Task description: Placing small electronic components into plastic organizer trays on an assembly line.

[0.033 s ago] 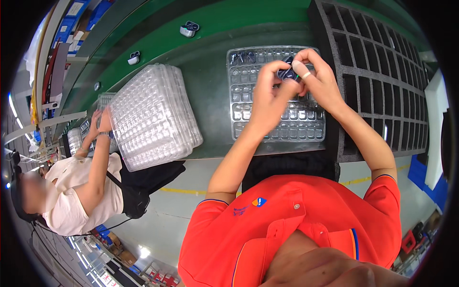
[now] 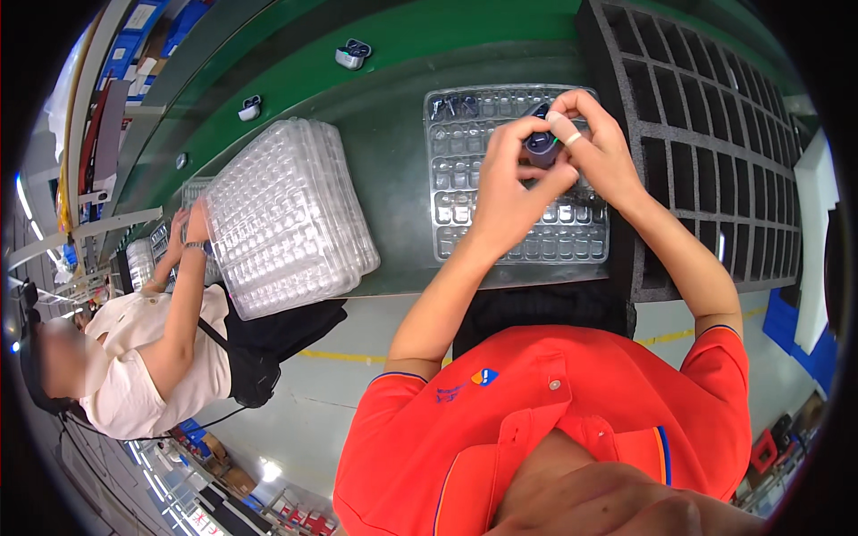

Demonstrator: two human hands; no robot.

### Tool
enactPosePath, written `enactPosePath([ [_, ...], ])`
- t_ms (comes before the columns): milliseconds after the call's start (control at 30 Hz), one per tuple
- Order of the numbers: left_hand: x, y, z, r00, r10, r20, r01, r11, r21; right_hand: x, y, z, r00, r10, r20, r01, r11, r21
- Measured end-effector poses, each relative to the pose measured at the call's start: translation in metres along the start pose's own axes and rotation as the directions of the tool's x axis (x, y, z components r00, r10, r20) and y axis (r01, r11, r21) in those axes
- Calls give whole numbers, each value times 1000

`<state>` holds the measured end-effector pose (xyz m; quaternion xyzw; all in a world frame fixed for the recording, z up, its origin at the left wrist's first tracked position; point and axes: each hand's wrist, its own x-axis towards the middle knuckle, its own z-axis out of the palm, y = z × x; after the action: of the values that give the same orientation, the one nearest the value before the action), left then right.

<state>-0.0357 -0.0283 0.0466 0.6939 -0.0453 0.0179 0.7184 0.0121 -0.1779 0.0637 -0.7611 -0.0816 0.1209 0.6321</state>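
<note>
A small dark blue earbud case, its lid up and a tiny green light showing, is held above a clear plastic blister tray. My left hand is closed round the case's left side, thumb near its lower edge. The fingers of my right hand, one with a pale band, pinch at the case's upper right. They partly cover its inside, so I cannot tell whether earbuds sit in it. Several small dark pieces lie in the tray's top left pockets. Other pockets show under my hands.
Black foam dividers stand right of the tray. A tall stack of clear trays is on the left. Silver earbud cases lie along the green strip. A co-worker reaches in at far left.
The dark case has turned more upright and shows more of its body. My left thumb has swung down and right, off the front of the case. The right hand has hardly moved.
</note>
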Motion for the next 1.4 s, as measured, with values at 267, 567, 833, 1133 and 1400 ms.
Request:
enactPosePath([
  [267, -3, -7, -8, 996, 89, -7, -85, 977, 197, -10, -13, -8, 842, -506, 189, 524, 679, -514],
  [567, -18, -8, -24, 999, 7, 54, -27, 924, 382, -3, -10, 0, 899, -346, 268, 438, 716, -543],
  [833, 16, -18, -53, 1000, -27, -14, 30, 977, 213, 73, -1, -15, 824, -505, 256, 564, 697, -442],
  [1133, 229, -66, -144, 854, 323, -408, -18, 802, 597, 113, 26, 19, 822, -402, 402, 564, 487, -667],
  [1400, 286, -112, -157, 971, -24, -238, 155, 824, 545, 113, 28, 8, 746, -512, 427, 645, 392, -656],
])
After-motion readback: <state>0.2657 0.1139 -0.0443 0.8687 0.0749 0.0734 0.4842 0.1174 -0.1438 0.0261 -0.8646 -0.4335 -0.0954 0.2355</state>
